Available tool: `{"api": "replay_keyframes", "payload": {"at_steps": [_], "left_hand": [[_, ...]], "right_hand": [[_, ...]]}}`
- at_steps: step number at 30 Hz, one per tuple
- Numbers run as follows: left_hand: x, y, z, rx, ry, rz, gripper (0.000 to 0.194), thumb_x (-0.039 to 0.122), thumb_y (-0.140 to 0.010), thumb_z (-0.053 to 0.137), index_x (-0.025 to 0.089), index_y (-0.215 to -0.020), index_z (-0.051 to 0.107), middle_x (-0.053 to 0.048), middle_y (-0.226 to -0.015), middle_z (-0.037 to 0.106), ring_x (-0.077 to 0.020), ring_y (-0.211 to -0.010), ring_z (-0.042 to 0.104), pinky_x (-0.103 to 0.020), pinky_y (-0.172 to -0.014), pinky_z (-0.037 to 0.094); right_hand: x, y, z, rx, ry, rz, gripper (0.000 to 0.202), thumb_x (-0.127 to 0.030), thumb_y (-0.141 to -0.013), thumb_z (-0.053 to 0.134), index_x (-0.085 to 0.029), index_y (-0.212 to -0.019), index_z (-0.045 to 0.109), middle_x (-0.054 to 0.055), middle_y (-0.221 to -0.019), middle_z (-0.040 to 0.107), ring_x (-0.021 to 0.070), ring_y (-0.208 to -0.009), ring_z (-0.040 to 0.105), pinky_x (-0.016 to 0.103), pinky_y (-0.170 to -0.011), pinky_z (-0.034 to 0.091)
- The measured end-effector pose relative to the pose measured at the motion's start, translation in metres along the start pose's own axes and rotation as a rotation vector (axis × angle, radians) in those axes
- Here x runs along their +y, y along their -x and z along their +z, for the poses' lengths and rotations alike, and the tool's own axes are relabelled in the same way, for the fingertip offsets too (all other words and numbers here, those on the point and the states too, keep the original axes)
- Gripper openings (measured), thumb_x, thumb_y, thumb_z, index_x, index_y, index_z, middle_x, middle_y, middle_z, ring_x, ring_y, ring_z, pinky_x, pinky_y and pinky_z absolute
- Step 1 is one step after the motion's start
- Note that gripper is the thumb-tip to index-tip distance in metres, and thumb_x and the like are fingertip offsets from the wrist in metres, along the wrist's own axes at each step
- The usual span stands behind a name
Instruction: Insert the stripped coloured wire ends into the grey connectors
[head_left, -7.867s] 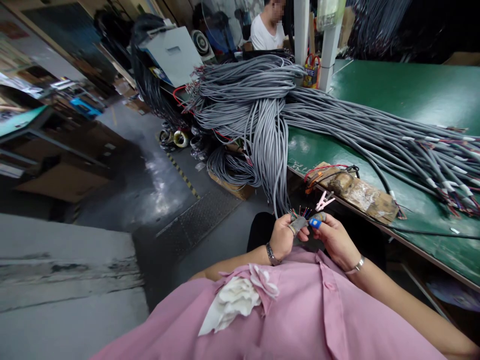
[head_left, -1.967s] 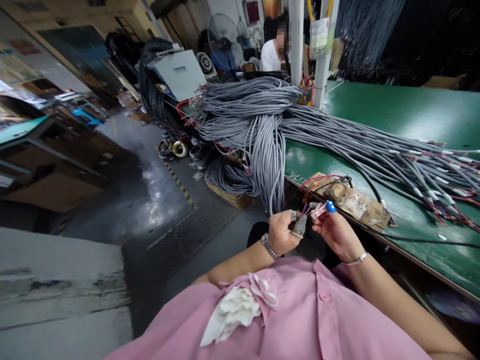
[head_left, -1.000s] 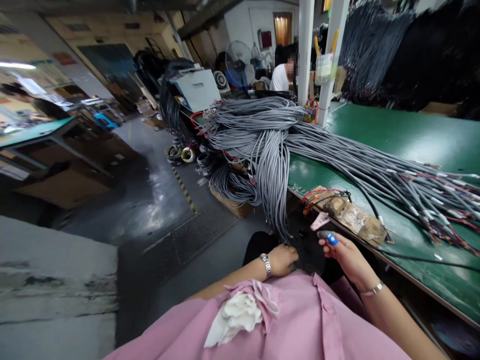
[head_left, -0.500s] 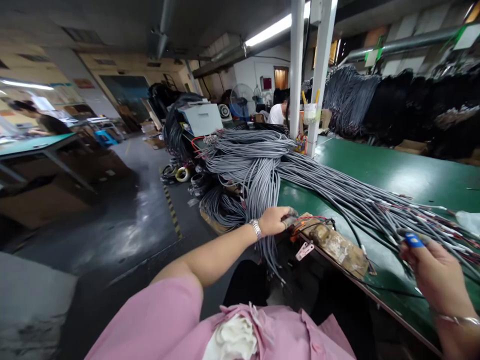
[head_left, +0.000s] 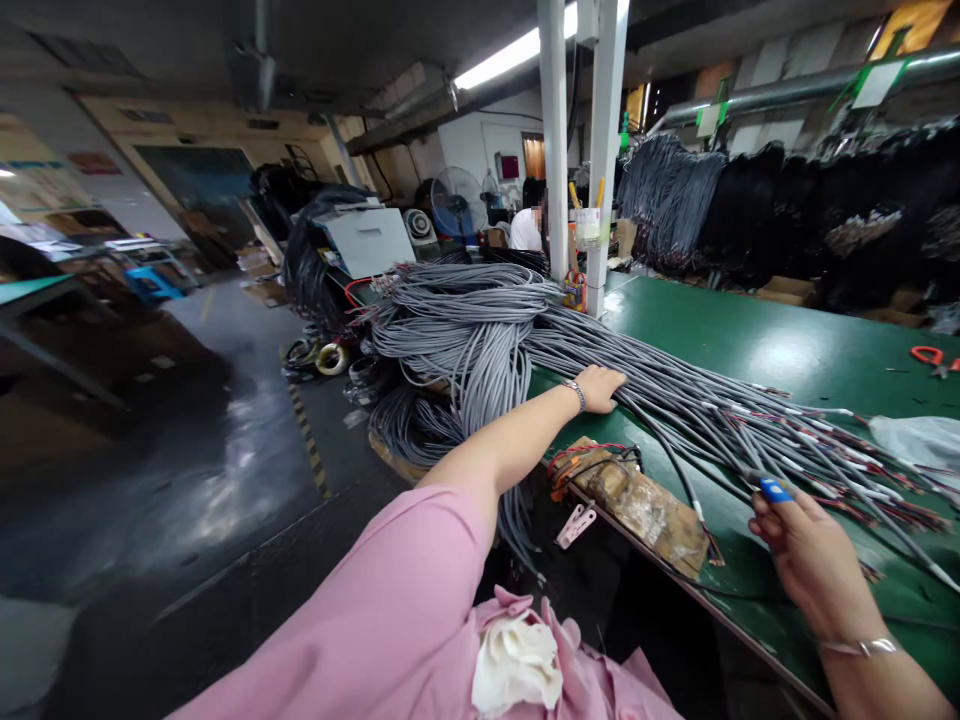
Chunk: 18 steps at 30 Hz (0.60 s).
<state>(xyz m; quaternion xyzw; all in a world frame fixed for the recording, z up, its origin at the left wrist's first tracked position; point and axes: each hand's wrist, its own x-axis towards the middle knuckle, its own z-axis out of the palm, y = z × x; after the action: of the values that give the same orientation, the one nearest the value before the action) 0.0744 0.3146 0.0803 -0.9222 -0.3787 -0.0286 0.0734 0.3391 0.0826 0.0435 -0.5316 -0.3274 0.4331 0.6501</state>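
A large heap of long grey cables (head_left: 480,335) lies across the green workbench (head_left: 757,320), its wired ends fanned out to the right. My left hand (head_left: 600,388) reaches onto the near side of the bundle; its fingers are extended over the cables, with the tips partly hidden. At the stripped ends, my right hand (head_left: 806,545) is closed, and a grey cable seems pinched between thumb and index finger. A blue wrap (head_left: 775,489) covers that thumb. Between the hands lies a tape-covered board (head_left: 637,500) with red and black wires at its left end.
A pink clip (head_left: 576,526) hangs at the bench's front edge. Red-handled pliers (head_left: 928,355) and a clear plastic bag (head_left: 919,440) lie to the right. White posts (head_left: 553,150) rise from the bench. Behind sits a person in white (head_left: 525,230). More cables hang along the back.
My left hand has moved from the board's left end forward onto the cable bundle. My right hand stays by the cable ends. The view has turned slightly right.
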Motion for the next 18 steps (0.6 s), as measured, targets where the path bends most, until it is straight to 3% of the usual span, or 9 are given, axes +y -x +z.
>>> {"api": "replay_keyframes", "payload": {"at_steps": [5, 10, 13, 18], "left_hand": [[-0.002, -0.005, 0.001, -0.112, 0.02, 0.07, 0.041, 0.038, -0.068, 0.058, 0.018, -0.105, 0.058, -0.01, -0.108, 0.063, -0.0259, -0.093, 0.061, -0.034, -0.08, 0.045], [-0.009, 0.023, -0.006, -0.265, 0.073, 0.163, 0.049, 0.042, -0.066, 0.06, 0.02, -0.109, 0.055, -0.007, -0.094, 0.068, -0.0233, -0.079, 0.063, -0.03, -0.065, 0.044], [-0.003, 0.042, -0.008, -0.231, -0.043, 0.168, 0.046, 0.037, -0.066, 0.058, 0.021, -0.109, 0.055, -0.007, -0.082, 0.068, -0.0252, -0.074, 0.064, -0.031, -0.06, 0.041], [0.004, 0.051, -0.021, -0.121, -0.132, 0.104, 0.021, 0.03, -0.065, 0.058, 0.021, -0.084, 0.06, -0.007, -0.081, 0.068, -0.0253, -0.076, 0.064, -0.031, -0.062, 0.04]], "right_hand": [[-0.002, -0.003, -0.005, 0.015, -0.07, 0.066, 0.027, -0.038, -0.067, 0.076, -0.017, -0.072, 0.059, -0.005, -0.061, 0.055, 0.0027, -0.042, 0.039, 0.015, -0.046, 0.045], [-0.008, 0.001, -0.001, -0.013, -0.101, 0.057, 0.025, -0.037, -0.07, 0.074, -0.017, -0.071, 0.059, -0.004, -0.059, 0.053, 0.0036, -0.043, 0.038, 0.015, -0.044, 0.043], [-0.014, 0.002, 0.001, -0.024, -0.115, 0.06, 0.022, -0.035, -0.071, 0.074, -0.018, -0.074, 0.061, -0.004, -0.06, 0.053, 0.004, -0.044, 0.038, 0.016, -0.045, 0.043], [-0.024, 0.005, -0.001, 0.053, -0.17, 0.006, 0.021, -0.032, -0.069, 0.075, -0.018, -0.073, 0.06, -0.005, -0.06, 0.053, 0.0039, -0.044, 0.039, 0.016, -0.046, 0.044]]}}
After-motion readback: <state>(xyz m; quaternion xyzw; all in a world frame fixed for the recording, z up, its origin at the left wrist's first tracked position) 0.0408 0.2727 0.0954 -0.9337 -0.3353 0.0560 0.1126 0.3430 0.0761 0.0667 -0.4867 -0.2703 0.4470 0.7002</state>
